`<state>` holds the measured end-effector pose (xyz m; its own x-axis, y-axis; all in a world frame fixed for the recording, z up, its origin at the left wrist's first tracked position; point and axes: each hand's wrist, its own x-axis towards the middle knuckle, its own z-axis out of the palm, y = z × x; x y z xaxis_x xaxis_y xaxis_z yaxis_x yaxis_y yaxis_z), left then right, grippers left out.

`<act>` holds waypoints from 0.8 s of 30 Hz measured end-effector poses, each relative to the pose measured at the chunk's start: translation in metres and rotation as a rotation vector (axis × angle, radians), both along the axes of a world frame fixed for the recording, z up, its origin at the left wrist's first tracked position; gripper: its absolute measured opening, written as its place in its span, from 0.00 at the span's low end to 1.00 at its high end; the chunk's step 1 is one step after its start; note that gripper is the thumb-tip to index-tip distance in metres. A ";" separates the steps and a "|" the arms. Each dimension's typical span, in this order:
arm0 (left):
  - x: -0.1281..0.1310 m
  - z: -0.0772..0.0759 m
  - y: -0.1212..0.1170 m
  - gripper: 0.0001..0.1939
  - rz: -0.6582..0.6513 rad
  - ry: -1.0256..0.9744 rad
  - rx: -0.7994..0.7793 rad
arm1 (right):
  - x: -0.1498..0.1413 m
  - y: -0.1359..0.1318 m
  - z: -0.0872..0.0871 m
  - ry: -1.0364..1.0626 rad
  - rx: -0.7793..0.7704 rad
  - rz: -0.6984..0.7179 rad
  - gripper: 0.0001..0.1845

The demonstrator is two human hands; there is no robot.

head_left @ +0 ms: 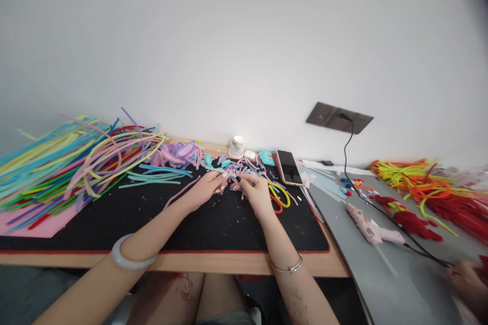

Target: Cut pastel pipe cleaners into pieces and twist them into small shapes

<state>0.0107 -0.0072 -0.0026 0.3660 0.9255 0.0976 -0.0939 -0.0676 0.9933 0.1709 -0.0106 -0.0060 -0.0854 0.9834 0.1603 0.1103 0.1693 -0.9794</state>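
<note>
My left hand [210, 187] and my right hand [258, 195] meet over the black mat [217, 228], fingertips pinched close together. Between them is a short light-blue pipe cleaner [233, 176], partly covered by the fingers. Its exact shape is too small to make out. Short pink, purple and blue pipe cleaner pieces [247, 165] lie just behind my hands. A loose mauve pipe cleaner [182, 191] lies beside my left forearm. Yellow and orange pipe cleaner loops [282, 196] are to the right of my right hand.
Long multicoloured pipe cleaners [82, 157] are heaped at left, near purple looped shapes [179, 153]. A white cup [237, 146] and a phone [288, 167] stand at the back. On the grey table are a pink glue gun [371, 224], its black cord [389, 219] and another person's hand [463, 277].
</note>
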 end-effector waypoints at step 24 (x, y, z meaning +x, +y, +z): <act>-0.002 0.000 -0.006 0.19 -0.141 0.345 0.155 | 0.004 -0.003 0.010 0.283 -0.093 0.185 0.08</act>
<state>0.0085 -0.0132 -0.0025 0.5240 0.8478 0.0812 0.2244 -0.2294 0.9471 0.1745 -0.0141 0.0040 -0.2283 0.9669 0.1140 -0.1920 0.0701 -0.9789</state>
